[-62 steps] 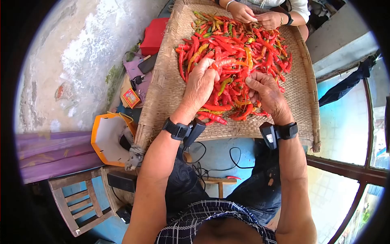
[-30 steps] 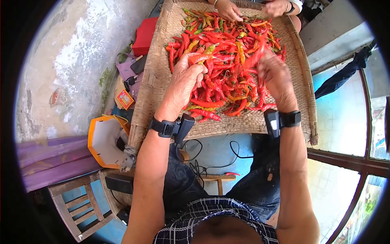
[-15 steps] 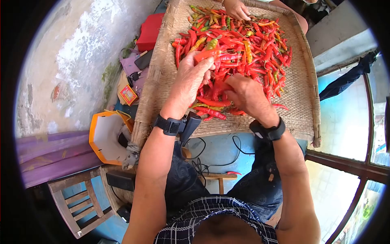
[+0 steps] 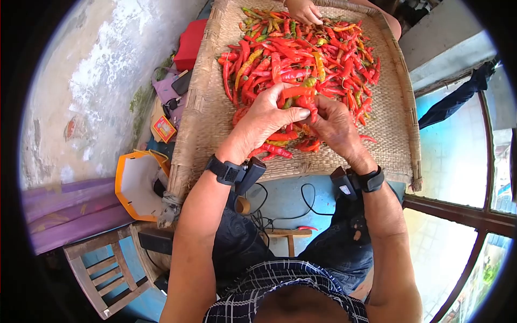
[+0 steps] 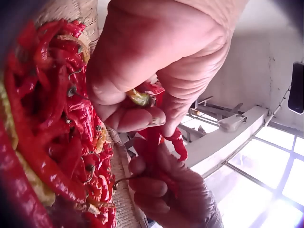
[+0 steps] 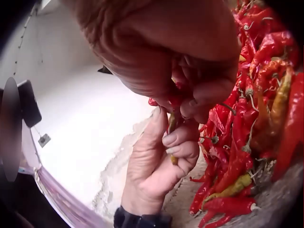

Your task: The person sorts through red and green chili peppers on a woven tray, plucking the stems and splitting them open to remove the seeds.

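Observation:
In the head view, my left hand (image 4: 264, 119) grips a small bunch of chili peppers (image 4: 297, 92), mostly red with a yellow-green one among them. Right beside it, my right hand (image 4: 338, 128) pinches a red chili pepper, with its fingertips close to the left thumb. The left wrist view shows a green stem end (image 5: 139, 98) poking out between the left fingers, and red chili peppers between the two hands. From the right wrist, the right fingers largely hide what they pinch. Below both hands spreads a big pile of red chili peppers (image 4: 344, 64).
The pile lies on a large woven tray (image 4: 390, 124) with a raised rim. At its far side, another person's hand (image 4: 304, 11) touches the chilies. An orange-edged container (image 4: 141, 183), a red bag (image 4: 189, 44) and a wooden chair (image 4: 107, 269) stand on the left.
My right hand has gone to the pile and come up beside my left hand with a red chili pepper. The left hand has shifted right. One of the other person's hands has left the view.

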A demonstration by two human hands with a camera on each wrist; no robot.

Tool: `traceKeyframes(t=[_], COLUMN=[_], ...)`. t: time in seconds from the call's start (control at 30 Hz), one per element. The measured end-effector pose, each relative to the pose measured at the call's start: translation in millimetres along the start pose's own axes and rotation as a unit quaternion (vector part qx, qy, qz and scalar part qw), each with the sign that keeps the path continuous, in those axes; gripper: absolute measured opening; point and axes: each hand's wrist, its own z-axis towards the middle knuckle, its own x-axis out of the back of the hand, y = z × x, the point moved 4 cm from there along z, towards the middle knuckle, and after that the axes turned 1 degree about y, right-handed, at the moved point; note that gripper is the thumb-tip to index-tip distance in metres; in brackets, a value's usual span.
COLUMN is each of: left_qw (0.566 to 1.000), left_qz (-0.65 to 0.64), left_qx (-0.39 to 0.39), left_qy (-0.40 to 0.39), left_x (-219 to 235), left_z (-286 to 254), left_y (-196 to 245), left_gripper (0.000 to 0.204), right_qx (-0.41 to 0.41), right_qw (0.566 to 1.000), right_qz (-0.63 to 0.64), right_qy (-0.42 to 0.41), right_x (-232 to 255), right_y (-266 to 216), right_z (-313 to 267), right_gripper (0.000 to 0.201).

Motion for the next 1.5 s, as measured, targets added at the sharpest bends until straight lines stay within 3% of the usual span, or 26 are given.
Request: traceKeyframes(t=[0.07,0.1,0.2,0.37,0.47,0.53,0.57,0.63,0.67,0.7,0.73,0.77,0.8,0.87,0.9,0.97,1.0,1.07,1.1,1.2,1.33,1.4,1.47,1.5], left_qw=[0.998,0.996,0.997,0.991,0.988,0.985,0.984,0.981,0.982,0.983,0.983,0.983,0.984,0.984,0.983,0.982,0.982,0.982,0.982,0.983,0.982,0.979,0.978,0.976], left_qz=[0.06,0.083,0.058,0.077,0.047,0.024,-0.001,-0.026,-0.027,-0.028,-0.03,-0.029,-0.023,-0.018,-0.022,-0.024,-0.02,-0.017,-0.019,-0.022,-0.044,-0.046,-0.049,-0.057], left_qx=[-0.005,-0.021,0.006,-0.008,-0.03,-0.037,-0.032,-0.029,-0.026,-0.021,-0.015,-0.013,-0.015,-0.014,-0.019,-0.027,-0.029,-0.027,-0.024,-0.02,-0.033,-0.025,-0.037,-0.037], left_qy=[0.03,0.037,0.059,0.11,0.143,0.165,0.177,0.189,0.186,0.183,0.179,0.178,0.177,0.174,0.18,0.186,0.187,0.187,0.185,0.183,0.178,0.197,0.201,0.207], left_x=[-3.2,-2.5,-0.8,8.2,14.1,19.1,23.7,26.2,26.4,26.5,26.4,26.8,27.2,24.9,24.1,24.8,26.1,27.3,27.5,26.4,27.4,30.0,30.7,30.0], left_z=[-1.5,-0.6,-1.2,2.9,4.6,5.0,5.1,4.7,4.5,3.9,3.3,4.0,6.1,5.7,5.4,5.7,5.5,5.5,5.9,6.2,4.6,3.6,4.3,3.6], left_y=[1.9,0.5,0.0,-11.4,-9.1,-7.5,-7.8,-7.4,-6.1,-5.7,-6.3,-7.6,-9.5,-12.9,-11.1,-8.5,-9.0,-10.2,-10.4,-9.9,-5.4,-4.0,-4.7,-3.6], left_gripper=[0.04,0.038,0.037,0.032,0.03,0.029,0.029,0.029,0.028,0.028,0.028,0.028,0.028,0.028,0.028,0.027,0.027,0.026,0.025,0.023,0.023,0.026,0.027,0.028], right_qx=[0.038,0.007,0.028,0.014,-0.004,0.037,0.036,0.091,0.093,0.131,0.164,0.185,0.181,0.171,0.171,0.163,0.164,0.231,0.272,0.289,0.303,0.288,0.244,0.203], right_qw=[0.991,0.99,0.983,0.99,0.99,0.989,0.989,0.95,0.95,0.947,0.914,0.912,0.912,0.821,0.821,0.875,0.875,0.882,0.853,0.828,0.837,0.861,0.935,0.954], right_qz=[-0.126,-0.143,-0.179,-0.139,-0.144,0.041,0.041,0.027,0.028,-0.14,-0.304,-0.341,-0.341,-0.537,-0.538,-0.455,-0.455,-0.411,-0.445,-0.48,-0.455,-0.419,-0.244,-0.21], right_qy=[0.017,0.01,0.005,-0.008,0.009,0.135,0.135,0.296,0.296,0.259,0.214,0.136,0.137,0.091,0.091,0.026,0.027,0.022,0.018,-0.003,-0.003,0.018,0.082,0.075], right_x=[-1.8,-1.6,-1.5,9.1,40.4,72.5,76.7,92.3,90.4,81.0,68.9,55.5,45.6,15.3,9.6,-2.4,-8.4,-24.0,-32.7,-46.4,-39.0,-28.5,-9.7,1.2], right_y=[0.7,-3.2,-3.7,-9.3,-2.5,2.1,3.6,-2.5,-0.5,0.1,4.8,16.1,15.9,15.0,14.9,18.0,20.3,22.4,14.8,1.2,-6.4,-3.4,-4.4,-1.1], right_z=[-2.7,-4.8,-6.6,-2.6,9.7,22.7,29.1,31.0,32.7,34.6,35.3,35.2,30.9,21.6,19.8,19.8,19.7,15.5,9.7,-2.5,-6.5,-3.0,-0.4,3.5], right_gripper=[0.017,0.018,0.018,0.016,0.016,0.021,0.021,0.03,0.03,0.035,0.04,0.043,0.043,0.032,0.032,0.02,0.02,0.016,0.019,0.02,0.03,0.035,0.034,0.029])
